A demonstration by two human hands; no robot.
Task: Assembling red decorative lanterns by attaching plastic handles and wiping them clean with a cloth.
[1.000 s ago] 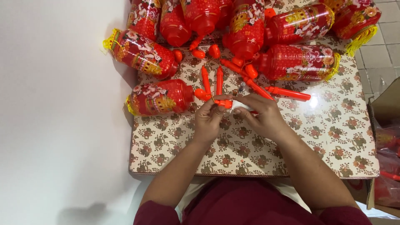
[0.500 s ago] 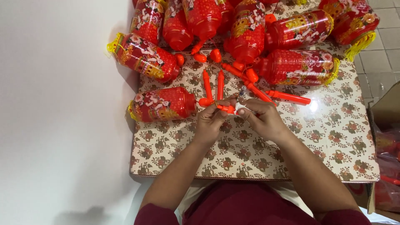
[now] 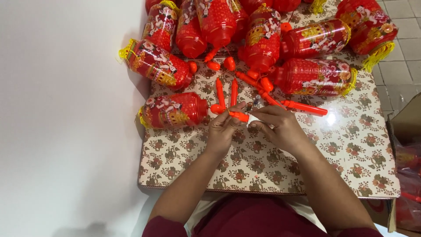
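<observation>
White wall fills the left side of the view, grey floor tiles (image 3: pixel 410 44) show at the right, and between them stands a small counter (image 3: pixel 351 149) covered in a floral pattern.

Across the far half of the counter lie many red lanterns with gold print and yellow fringed ends, heaped close and touching one another. One lantern (image 3: pixel 173 109) lies apart from the heap, on its side, just left of the hands. Another (image 3: pixel 318 77) lies on its side to the right, with a long orange handle (image 3: pixel 305 107) stretching out beside it.

Loose orange sticks (image 3: pixel 227 92) lie side by side between the lanterns, and small orange caps (image 3: pixel 221 65) are scattered near the heap. At the right edge a cardboard box (image 3: pixel 405 127) holds more red goods, too cropped to make out.

Both hands meet at the middle of the counter. The left hand (image 3: pixel 221 129) is curled closed around a short orange piece (image 3: pixel 239 116), pinching it at the fingertips. The right hand (image 3: pixel 280 127) is closed too, its fingers pressed to the other end of the same piece, where something small and white shows.

Judging by the layout, the work is only partly through: this one piece is in hand, while several sticks and caps lie loose and unfitted.
</observation>
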